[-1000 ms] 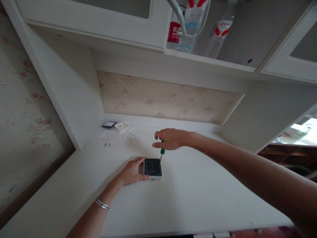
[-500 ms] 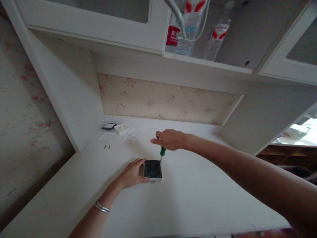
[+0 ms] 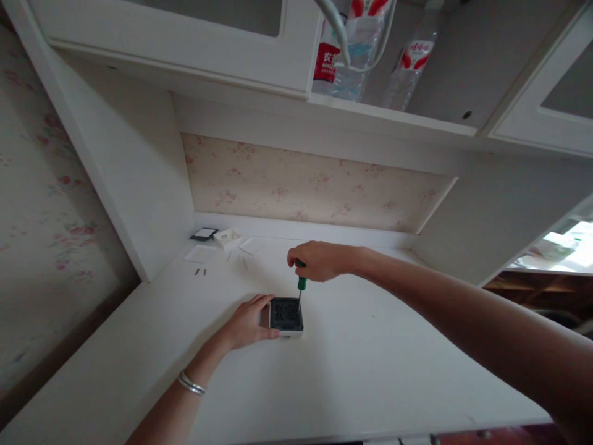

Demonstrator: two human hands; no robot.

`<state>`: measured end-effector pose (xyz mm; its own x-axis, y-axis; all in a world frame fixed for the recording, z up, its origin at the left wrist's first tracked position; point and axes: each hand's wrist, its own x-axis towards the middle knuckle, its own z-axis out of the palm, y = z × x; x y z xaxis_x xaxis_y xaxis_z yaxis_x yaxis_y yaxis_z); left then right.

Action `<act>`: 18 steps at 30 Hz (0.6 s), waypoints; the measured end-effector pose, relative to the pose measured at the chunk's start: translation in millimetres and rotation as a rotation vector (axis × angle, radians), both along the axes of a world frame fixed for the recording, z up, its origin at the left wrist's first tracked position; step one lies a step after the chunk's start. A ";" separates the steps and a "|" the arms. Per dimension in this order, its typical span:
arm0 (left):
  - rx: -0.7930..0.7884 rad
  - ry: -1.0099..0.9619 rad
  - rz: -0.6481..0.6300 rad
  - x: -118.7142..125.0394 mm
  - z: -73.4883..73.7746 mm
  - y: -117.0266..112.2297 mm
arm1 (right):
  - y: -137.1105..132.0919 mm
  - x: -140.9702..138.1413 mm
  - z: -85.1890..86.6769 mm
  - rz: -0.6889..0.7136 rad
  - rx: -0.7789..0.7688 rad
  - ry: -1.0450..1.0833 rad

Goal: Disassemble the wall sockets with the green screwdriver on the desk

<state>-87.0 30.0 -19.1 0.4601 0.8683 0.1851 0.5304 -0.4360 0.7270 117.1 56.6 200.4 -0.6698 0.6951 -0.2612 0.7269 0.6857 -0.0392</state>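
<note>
A small square box with a dark inside and white rim [image 3: 286, 314] lies on the white desk [image 3: 352, 371]. My left hand [image 3: 247, 322] grips its left side, thumb at the front edge and fingers along the back. My right hand [image 3: 317, 260] is closed around the top of a green-handled screwdriver [image 3: 301, 285], which stands upright with its tip at the box's right rear corner.
At the back left of the desk lie a black-framed square part [image 3: 204, 233], a white part [image 3: 227, 238], flat white plates [image 3: 200, 253] and two small screws [image 3: 201, 272]. Water bottles [image 3: 345, 55] stand on the shelf above. White cabinet walls close in both sides.
My right hand's fingers have curled from spread to closed round the screwdriver handle. The box and my left hand have stayed put.
</note>
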 end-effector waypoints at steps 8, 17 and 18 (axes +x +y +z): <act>-0.005 0.001 -0.004 -0.1 -1.8 0.2 | -3.5 0.3 -1.6 -0.047 0.035 -0.043; 0.011 -0.017 -0.006 0.5 3.4 -2.1 | -8.4 -2.2 5.1 -0.100 -0.090 -0.049; 0.008 -0.017 -0.011 0.5 3.9 -2.2 | -8.7 -2.4 5.9 -0.079 -0.091 -0.041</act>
